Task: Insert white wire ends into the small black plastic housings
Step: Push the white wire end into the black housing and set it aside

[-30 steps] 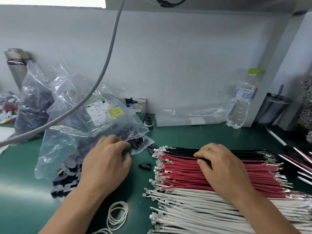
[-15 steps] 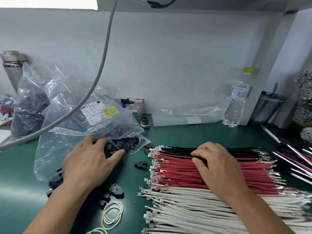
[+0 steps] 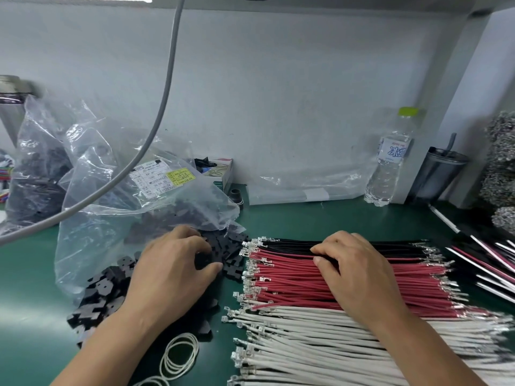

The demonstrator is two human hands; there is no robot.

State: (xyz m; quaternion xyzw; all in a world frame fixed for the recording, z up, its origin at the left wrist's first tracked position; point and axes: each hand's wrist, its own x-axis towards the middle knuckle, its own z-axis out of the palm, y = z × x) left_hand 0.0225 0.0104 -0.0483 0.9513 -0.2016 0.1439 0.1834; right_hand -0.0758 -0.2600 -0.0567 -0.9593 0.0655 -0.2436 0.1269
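left hand (image 3: 172,268) sat curled over the spilled black housings (image 3: 223,249), fingers blurred so grip was anyone's guess, right hand (image 3: 354,271) rested with bent fingers on the red wires (image 3: 292,274), pinching nothing obvious, white wires (image 3: 301,338) lay at its 6 o'clock, housings at 9

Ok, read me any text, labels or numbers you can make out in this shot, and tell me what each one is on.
"500 PCS": white label on the clear plastic bag of black housings.
"26 06 25" and "27 06 24": same white label; its other lines are too blurred to read with confidence.
Yellow sticker beside it: printing too small to read.
Water bottle label: large blue characters, not legible from here.
Small box by the wall: no readable text.
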